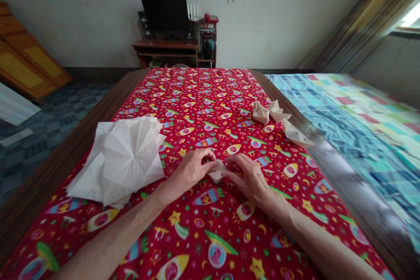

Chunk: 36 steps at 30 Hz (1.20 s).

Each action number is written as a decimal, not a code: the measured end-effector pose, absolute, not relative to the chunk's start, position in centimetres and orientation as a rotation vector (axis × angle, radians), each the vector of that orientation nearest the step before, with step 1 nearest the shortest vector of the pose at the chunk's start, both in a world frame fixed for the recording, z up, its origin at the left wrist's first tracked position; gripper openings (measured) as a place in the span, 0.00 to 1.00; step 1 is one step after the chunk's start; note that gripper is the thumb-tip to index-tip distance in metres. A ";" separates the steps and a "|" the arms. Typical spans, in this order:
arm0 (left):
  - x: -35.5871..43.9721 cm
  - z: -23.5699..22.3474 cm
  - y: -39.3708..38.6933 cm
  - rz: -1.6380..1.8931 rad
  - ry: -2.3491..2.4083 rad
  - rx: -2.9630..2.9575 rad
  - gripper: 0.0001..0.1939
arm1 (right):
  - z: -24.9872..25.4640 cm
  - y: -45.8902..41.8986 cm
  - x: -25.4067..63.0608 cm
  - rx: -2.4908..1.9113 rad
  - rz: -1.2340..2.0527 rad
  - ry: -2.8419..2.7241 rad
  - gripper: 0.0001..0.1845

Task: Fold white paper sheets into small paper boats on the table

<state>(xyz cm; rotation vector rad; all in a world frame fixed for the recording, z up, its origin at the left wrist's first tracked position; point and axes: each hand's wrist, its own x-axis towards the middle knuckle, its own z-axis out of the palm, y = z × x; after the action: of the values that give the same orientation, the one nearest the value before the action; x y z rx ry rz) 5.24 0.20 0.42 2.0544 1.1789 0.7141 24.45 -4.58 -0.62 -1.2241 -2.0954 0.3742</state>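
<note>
Between my two hands a small folded piece of white paper lies on the red patterned cloth. My left hand pinches its left edge between thumb and bent fingers. From the other side, the thumb and fingers of my right hand close on the right edge of the paper. My fingers cover part of the folds. Left of my hands is a loose stack of creased white paper sheets. Three folded paper shapes, one of them a pointed paper piece, sit farther off to the right.
The red cloth covers a table with dark wooden edges. To the right is a bed with a blue checked cover. A desk with a monitor and a red telephone stands by the far wall.
</note>
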 end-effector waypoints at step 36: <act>2.7 -0.5 1.0 0.808 1.472 2.211 0.04 | -1.2 -2.0 26.2 -1.690 0.488 -1.782 0.12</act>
<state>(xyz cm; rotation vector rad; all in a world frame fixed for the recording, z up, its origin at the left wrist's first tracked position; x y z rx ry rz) 2.71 0.96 -0.48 2.2111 1.4716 0.8082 26.17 -2.04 -1.20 -1.6898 -1.7822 0.4884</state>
